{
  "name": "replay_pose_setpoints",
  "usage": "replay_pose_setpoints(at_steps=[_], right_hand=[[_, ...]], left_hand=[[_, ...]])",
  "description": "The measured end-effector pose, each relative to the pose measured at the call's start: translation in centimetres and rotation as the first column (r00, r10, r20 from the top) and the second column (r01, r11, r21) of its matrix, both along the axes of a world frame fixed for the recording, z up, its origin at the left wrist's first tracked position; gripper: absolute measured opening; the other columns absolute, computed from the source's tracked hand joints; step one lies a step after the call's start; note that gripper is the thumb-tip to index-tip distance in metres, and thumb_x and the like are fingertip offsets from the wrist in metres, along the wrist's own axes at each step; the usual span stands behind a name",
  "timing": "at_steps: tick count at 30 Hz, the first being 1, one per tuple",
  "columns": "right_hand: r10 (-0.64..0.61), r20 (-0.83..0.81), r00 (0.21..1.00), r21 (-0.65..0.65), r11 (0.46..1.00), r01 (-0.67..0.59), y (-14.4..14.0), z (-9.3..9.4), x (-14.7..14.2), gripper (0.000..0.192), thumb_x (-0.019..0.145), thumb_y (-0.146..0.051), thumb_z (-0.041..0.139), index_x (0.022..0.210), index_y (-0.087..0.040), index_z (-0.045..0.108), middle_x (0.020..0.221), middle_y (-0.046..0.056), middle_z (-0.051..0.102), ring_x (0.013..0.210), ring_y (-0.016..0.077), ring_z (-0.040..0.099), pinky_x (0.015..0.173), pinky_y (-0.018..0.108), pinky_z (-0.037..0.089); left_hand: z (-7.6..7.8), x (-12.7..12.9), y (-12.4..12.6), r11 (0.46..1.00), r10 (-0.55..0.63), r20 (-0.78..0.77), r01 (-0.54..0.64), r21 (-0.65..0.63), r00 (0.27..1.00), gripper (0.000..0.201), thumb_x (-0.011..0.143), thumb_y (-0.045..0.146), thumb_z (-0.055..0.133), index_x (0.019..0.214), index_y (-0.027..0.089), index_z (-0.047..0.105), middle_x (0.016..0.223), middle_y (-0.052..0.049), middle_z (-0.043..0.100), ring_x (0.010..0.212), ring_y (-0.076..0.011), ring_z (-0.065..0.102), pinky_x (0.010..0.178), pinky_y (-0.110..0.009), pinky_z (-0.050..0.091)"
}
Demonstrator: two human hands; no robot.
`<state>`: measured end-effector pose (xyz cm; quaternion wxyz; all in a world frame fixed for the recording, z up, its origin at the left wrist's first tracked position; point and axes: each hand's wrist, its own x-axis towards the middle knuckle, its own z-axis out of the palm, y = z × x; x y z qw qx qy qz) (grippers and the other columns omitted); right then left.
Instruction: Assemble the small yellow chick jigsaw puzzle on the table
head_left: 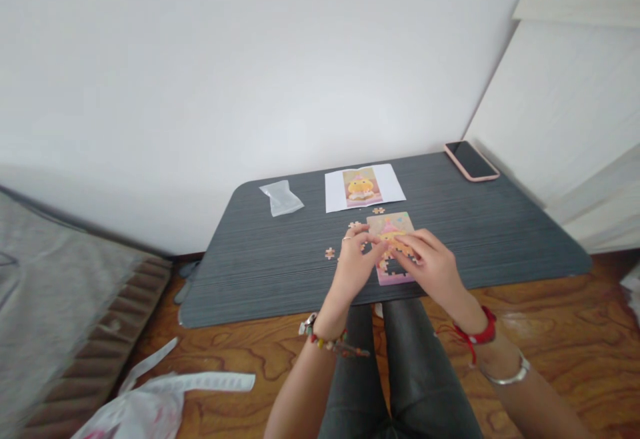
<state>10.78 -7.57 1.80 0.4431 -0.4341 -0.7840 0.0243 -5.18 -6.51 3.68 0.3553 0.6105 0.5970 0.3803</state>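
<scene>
Head camera looks down on a low dark grey wood-grain table (280, 279) set against a white wall, with a brown patterned floor under it. At the left edge a grey padded surface (45, 305) is blurred and cut off, so what it is cannot be told. At the bottom left a white plastic bag (150, 405) lies crumpled on the floor, partly out of frame; its contents cannot be seen. On the far side of the table lies a white paper sheet printed with a yellow cartoon figure (364, 187). A phone in a pink case (471, 160) rests face up at the far right corner. A small clear plastic pouch (281, 197) lies to the left of the sheet and looks flat, with nothing to be made out inside.

Near the front edge sits a pink rectangular jigsaw puzzle board (393, 252), partly filled; both hands cover its middle, so the picture there is hidden. The left hand (356, 262) and the right hand (430, 262) meet over the board, fingertips close together; whether they pinch a piece cannot be told. Small loose tan puzzle pieces (329, 253) lie just left of the board and between it and the sheet.
</scene>
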Motion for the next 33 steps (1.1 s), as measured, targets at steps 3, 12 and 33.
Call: replay_pose_setpoints(at_steps=[3,12,33], right_hand=[[0.019,0.021,1.000,-0.006,1.000,-0.019,0.3,0.1,0.5,0.016,0.088,-0.026,0.051,0.092,-0.018,0.064,0.086,0.006,0.063,0.081,0.0155,0.061,0.073,0.026,0.050],[0.077,0.134,0.988,-0.031,0.997,-0.073,0.3,-1.2,1.6,0.020,0.090,-0.027,0.048,0.100,-0.017,0.063,0.092,0.009,0.064,0.085,0.0174,0.062,0.074,0.029,0.051],[0.175,0.320,0.931,-0.274,0.958,-0.086,2.2,-2.3,3.5,0.021,0.088,-0.024,0.048,0.100,-0.019,0.065,0.093,0.007,0.063,0.084,0.0181,0.063,0.074,0.031,0.053]], left_hand=[[0.0,0.7,0.0,0.999,-0.044,-0.007,0.044,-0.024,0.999,0.008,0.077,0.019,0.063,0.070,0.017,0.068,0.115,-0.008,0.056,0.113,-0.0214,0.051,0.094,-0.037,0.040],[-0.9,0.5,-0.1,0.994,-0.107,0.007,0.107,-0.024,0.994,0.011,0.080,0.022,0.060,0.072,0.017,0.066,0.112,-0.009,0.056,0.105,-0.0203,0.055,0.086,-0.034,0.046],[-2.3,1.5,-0.1,0.890,-0.059,-0.576,0.304,0.340,0.815,0.011,0.079,0.021,0.061,0.089,0.023,0.066,0.126,-0.008,0.043,0.119,-0.0272,0.037,0.101,-0.050,0.036]])
